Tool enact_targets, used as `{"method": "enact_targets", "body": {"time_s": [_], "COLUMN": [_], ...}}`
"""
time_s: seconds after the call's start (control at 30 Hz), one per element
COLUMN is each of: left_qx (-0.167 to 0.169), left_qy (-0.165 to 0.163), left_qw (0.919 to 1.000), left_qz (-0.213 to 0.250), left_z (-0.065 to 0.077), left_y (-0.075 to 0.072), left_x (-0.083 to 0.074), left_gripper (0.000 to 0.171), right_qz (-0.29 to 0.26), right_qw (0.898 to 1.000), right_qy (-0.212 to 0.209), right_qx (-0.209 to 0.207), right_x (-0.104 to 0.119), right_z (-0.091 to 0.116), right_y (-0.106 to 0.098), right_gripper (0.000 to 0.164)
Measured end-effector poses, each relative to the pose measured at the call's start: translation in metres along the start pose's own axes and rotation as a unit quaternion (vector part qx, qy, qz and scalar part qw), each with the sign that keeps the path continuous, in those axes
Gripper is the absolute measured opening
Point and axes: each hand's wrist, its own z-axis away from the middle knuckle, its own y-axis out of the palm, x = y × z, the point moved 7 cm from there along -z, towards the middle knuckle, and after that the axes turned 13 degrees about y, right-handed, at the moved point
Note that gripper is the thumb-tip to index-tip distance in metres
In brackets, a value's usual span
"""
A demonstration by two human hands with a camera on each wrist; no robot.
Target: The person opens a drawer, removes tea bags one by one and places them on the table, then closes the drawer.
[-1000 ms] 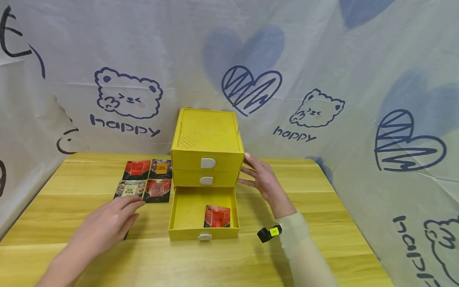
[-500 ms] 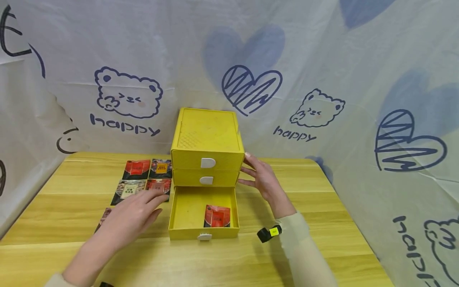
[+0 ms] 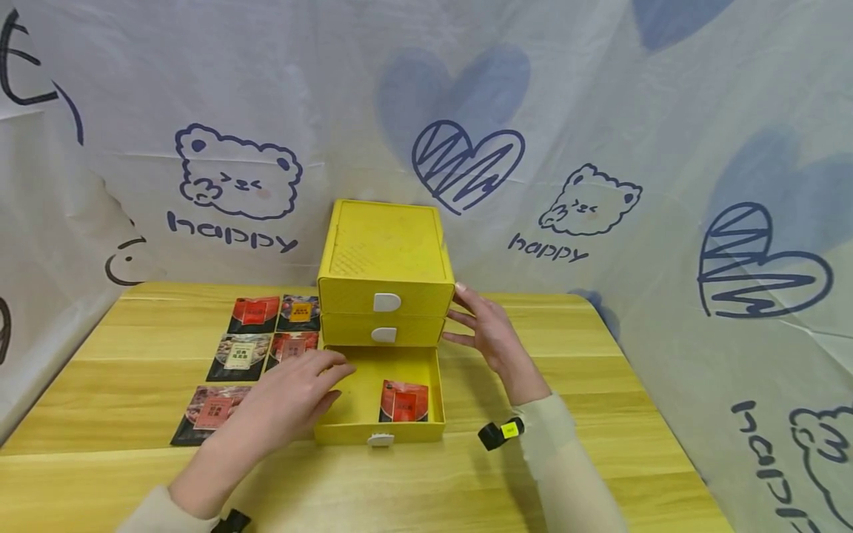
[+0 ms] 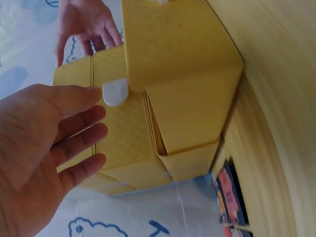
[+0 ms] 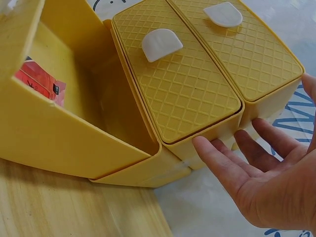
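A yellow drawer unit [image 3: 393,240] stands against the backdrop, its bottom drawer [image 3: 413,434] pulled out. One red packet [image 3: 404,402] lies in the drawer's right part. My left hand [image 3: 289,396] hovers at the drawer's left side with relaxed fingers and nothing in them. In the left wrist view its thumb [image 4: 81,98] overlaps the unit near a white pull tab [image 4: 115,92]. My right hand [image 3: 493,337] touches the unit's right side with spread fingers. In the right wrist view the fingertips [image 5: 202,145] meet the side beside the two closed drawers [image 5: 182,94].
Several flat packets lie left of the unit, among them a red one [image 3: 254,314], a pale-labelled one [image 3: 238,356] and a pink-labelled one [image 3: 209,416] nearer the front. A printed cloth [image 3: 360,96] hangs behind the wooden table [image 3: 400,488].
My left hand has moved right from over the packets to the open drawer's left side, uncovering the front-left packet. My right hand stays against the unit.
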Motion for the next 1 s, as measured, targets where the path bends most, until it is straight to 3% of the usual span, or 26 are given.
{"method": "enact_targets", "body": {"time_s": [0.43, 1.0], "left_qx": [0.051, 0.136], "left_qy": [0.03, -0.003], "left_qw": [0.998, 0.9889], "left_qz": [0.022, 0.058], "left_z": [-0.031, -0.055], "left_y": [0.027, 0.065], "left_x": [-0.021, -0.032], "left_gripper": [0.046, 0.038], "right_qz": [0.005, -0.002], "right_qw": [1.0, 1.0], "right_qy": [0.005, -0.002], "right_qx": [0.0, 0.005], "right_x": [0.0, 0.0], "right_z": [0.001, 0.001], "right_y": [0.001, 0.001], "right_gripper": [0.075, 0.072]}}
